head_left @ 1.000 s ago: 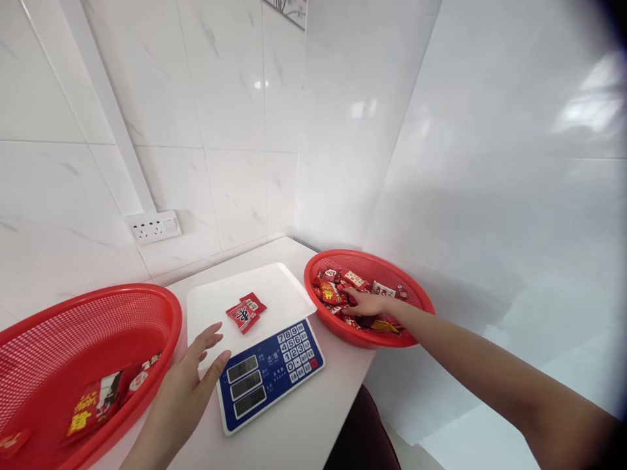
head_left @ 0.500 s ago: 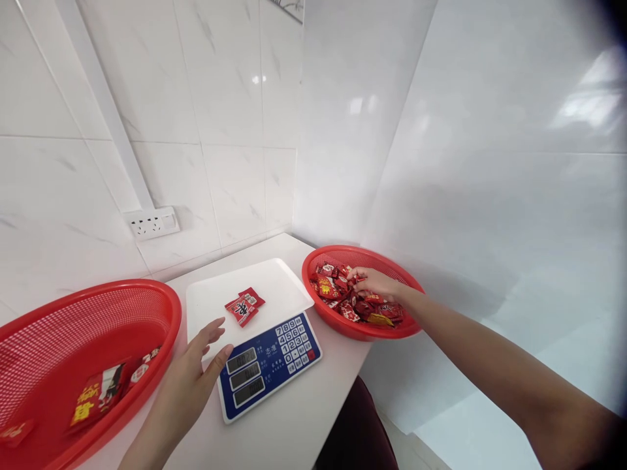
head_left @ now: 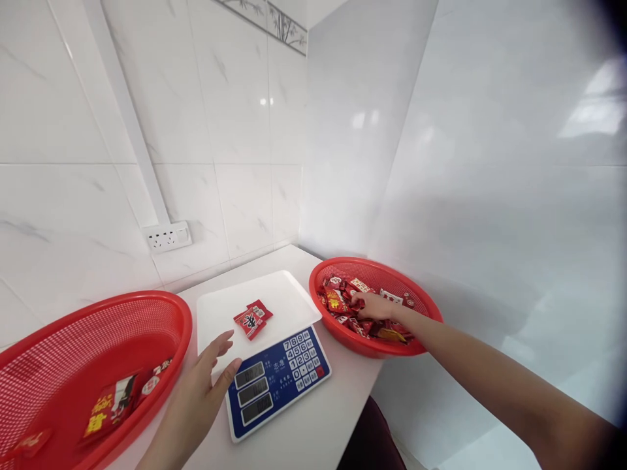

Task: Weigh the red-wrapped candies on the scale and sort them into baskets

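A blue digital scale (head_left: 279,382) with a white weighing tray (head_left: 220,313) stands on the white counter. Two small red candy packets (head_left: 253,318) lie on the tray. My left hand (head_left: 203,385) rests open at the tray's front left corner, fingers spread, holding nothing. My right hand (head_left: 375,305) reaches into the right red basket (head_left: 416,297), fingers curled down among several red candy packets (head_left: 343,301); what they hold is hidden.
A larger red mesh basket (head_left: 147,313) at the left holds a few red packets (head_left: 115,405). A white wall socket (head_left: 167,236) sits on the tiled wall behind. The counter's front edge runs just right of the scale, with a dark seat below.
My right hand shifted about inside the right basket, first toward its far side, then back to the middle. The view tilted slightly. My left hand stayed by the scale.
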